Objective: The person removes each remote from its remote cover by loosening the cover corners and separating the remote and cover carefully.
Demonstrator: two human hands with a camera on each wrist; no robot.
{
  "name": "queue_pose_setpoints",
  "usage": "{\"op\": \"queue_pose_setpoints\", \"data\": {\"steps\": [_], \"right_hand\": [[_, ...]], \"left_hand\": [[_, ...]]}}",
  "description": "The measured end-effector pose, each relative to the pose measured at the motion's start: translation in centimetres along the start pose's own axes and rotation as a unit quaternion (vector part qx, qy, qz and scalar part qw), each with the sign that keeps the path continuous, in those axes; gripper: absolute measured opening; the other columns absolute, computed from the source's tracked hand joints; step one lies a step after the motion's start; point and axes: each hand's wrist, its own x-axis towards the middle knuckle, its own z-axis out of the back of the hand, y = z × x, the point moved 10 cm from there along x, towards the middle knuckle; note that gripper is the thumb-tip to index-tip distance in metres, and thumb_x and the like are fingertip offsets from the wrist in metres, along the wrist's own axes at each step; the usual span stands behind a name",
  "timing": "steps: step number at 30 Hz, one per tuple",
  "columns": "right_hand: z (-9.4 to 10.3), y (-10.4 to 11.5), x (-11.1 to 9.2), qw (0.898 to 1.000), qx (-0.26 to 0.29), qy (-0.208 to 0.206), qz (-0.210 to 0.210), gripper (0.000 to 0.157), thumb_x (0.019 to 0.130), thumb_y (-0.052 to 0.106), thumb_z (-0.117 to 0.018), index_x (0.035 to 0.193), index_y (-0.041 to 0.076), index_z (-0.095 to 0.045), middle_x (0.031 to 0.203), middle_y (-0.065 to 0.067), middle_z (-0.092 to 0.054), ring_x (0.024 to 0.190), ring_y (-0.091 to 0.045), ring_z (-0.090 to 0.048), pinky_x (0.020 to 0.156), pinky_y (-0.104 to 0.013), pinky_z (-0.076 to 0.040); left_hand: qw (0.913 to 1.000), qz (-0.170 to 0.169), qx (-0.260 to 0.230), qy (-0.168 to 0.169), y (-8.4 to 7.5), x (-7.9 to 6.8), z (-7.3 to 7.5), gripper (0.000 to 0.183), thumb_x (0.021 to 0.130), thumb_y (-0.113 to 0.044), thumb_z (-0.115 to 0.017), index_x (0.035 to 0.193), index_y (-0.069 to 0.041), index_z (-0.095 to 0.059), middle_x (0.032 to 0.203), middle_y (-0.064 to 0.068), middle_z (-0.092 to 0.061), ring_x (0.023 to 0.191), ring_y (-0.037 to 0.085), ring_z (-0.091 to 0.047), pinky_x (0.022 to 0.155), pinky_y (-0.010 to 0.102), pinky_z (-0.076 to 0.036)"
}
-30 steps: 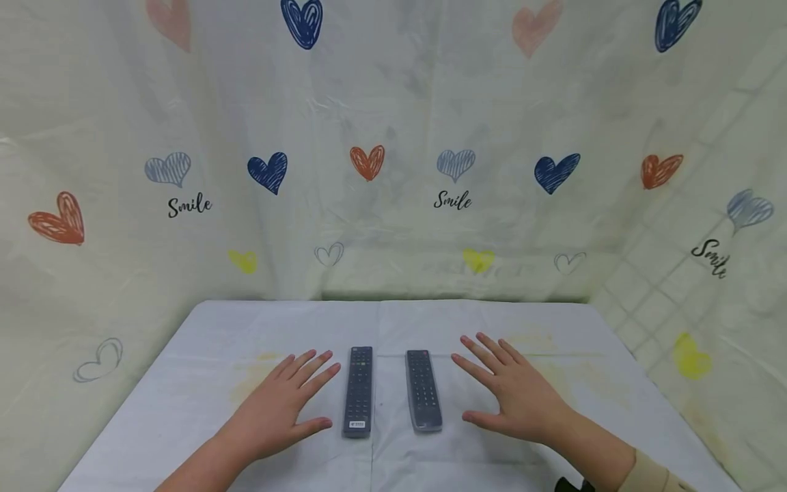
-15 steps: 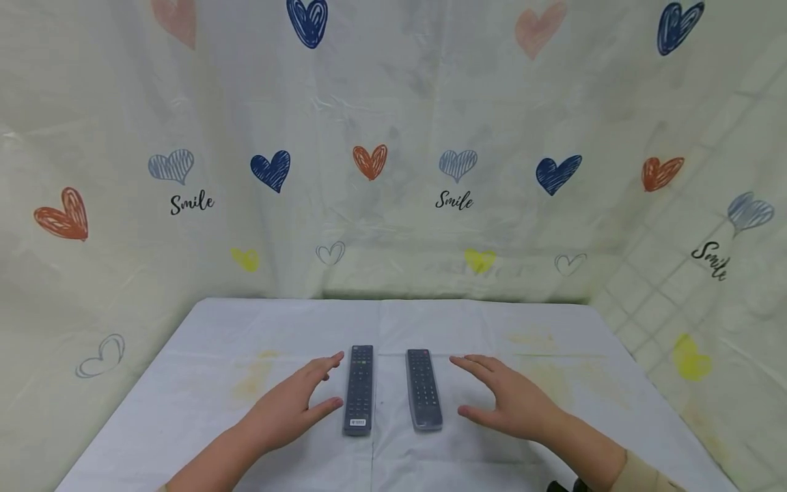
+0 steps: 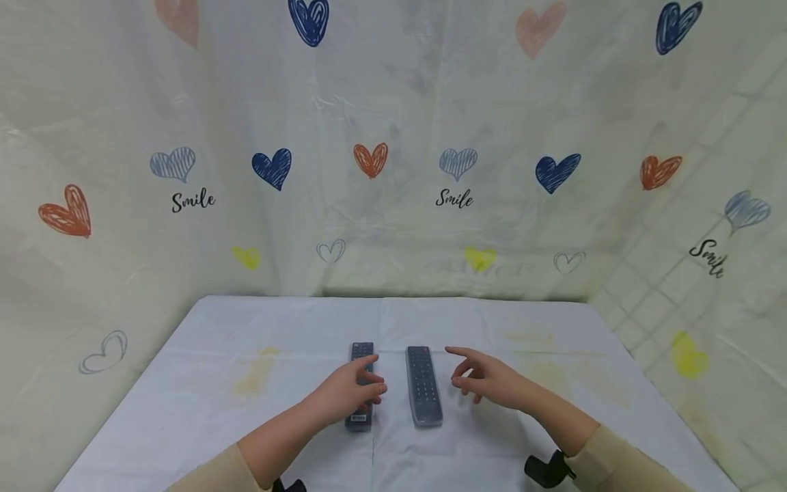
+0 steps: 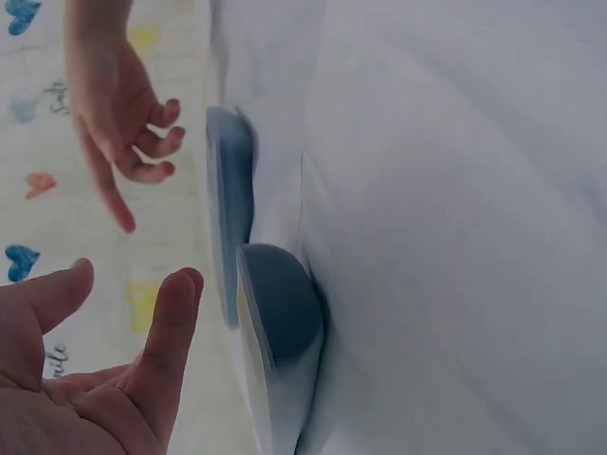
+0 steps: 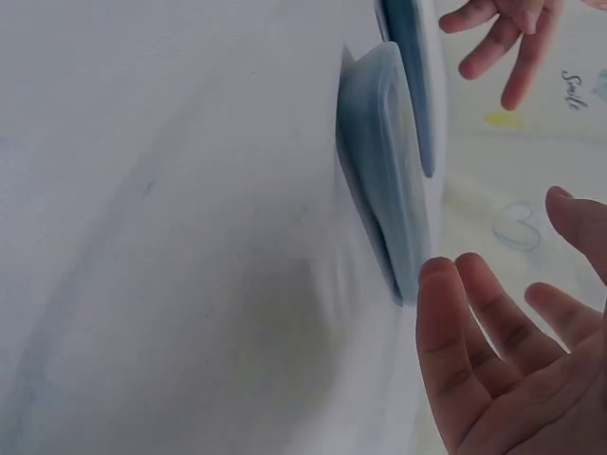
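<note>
Two dark remote controls lie side by side on the white table. My left hand (image 3: 341, 393) is above the left remote control (image 3: 359, 420) and hides its middle in the head view. In the left wrist view a gap shows between those fingers and the remote control. To the right of the right remote control (image 3: 424, 386), my right hand (image 3: 492, 383) hovers with its index finger stretched forward and the other fingers loosely bent. The right wrist view has the right hand's fingers (image 5: 441, 322) near the end of that remote control, and nothing is held in either hand.
White cloth with yellowish stains covers the table (image 3: 295, 321). A pale curtain (image 3: 399, 225) printed with hearts and "Smile" hangs behind and at both sides. Black wrist gear (image 3: 547, 469) sits by the right sleeve.
Both hands went from spread fingers to looser, bent ones. My left hand moved right, over the left remote control. The right hand rose slightly and its index finger now points out. Both remote controls stayed put.
</note>
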Motion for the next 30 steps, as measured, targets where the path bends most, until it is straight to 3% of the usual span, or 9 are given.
{"op": "queue_pose_setpoints", "data": {"steps": [6,12,17,30], "right_hand": [[-0.7,-1.7,1.4,0.997,0.05,0.02,-0.051,0.067,0.097,0.021,-0.066,0.154,0.008,-0.034,0.106,-0.013,-0.064,0.081,-0.027,-0.067,0.064,-0.041,-0.058],[-1.7,-3.1,2.4,0.993,0.061,0.031,-0.091,0.069,0.094,0.022,-0.069,0.153,0.007,-0.036,0.1,-0.01,-0.065,0.079,-0.026,-0.067,0.065,-0.038,-0.058],[-2.1,-3.7,2.8,0.993,0.045,0.026,-0.109,0.069,0.092,0.022,-0.071,0.151,0.007,-0.039,0.096,-0.008,-0.066,0.075,-0.024,-0.066,0.062,-0.038,-0.057],[-3.1,-4.0,3.4,0.992,0.03,0.019,-0.121,0.067,0.092,0.017,-0.07,0.148,-0.003,-0.039,0.089,-0.006,-0.065,0.065,-0.022,-0.066,0.057,-0.034,-0.056]], "left_hand": [[0.9983,0.037,-0.043,0.013,0.3,2.3,-2.5,0.07,0.094,-0.014,-0.068,0.153,-0.002,-0.032,0.112,0.012,-0.067,0.085,0.022,-0.07,0.068,0.037,-0.059],[0.9969,0.075,-0.005,0.023,0.9,3.8,-4.1,0.066,0.095,-0.014,-0.065,0.152,-0.001,-0.034,0.105,0.008,-0.066,0.08,0.02,-0.068,0.066,0.034,-0.058],[0.9956,0.089,0.015,0.025,1.1,4.7,-4.9,0.064,0.095,-0.013,-0.066,0.151,-0.002,-0.036,0.104,0.008,-0.065,0.076,0.02,-0.068,0.065,0.035,-0.056],[0.9955,0.093,-0.007,0.017,0.7,5.5,-6.0,0.066,0.091,-0.003,-0.066,0.149,0.003,-0.036,0.094,0.01,-0.06,0.073,0.022,-0.067,0.061,0.033,-0.058]]}}
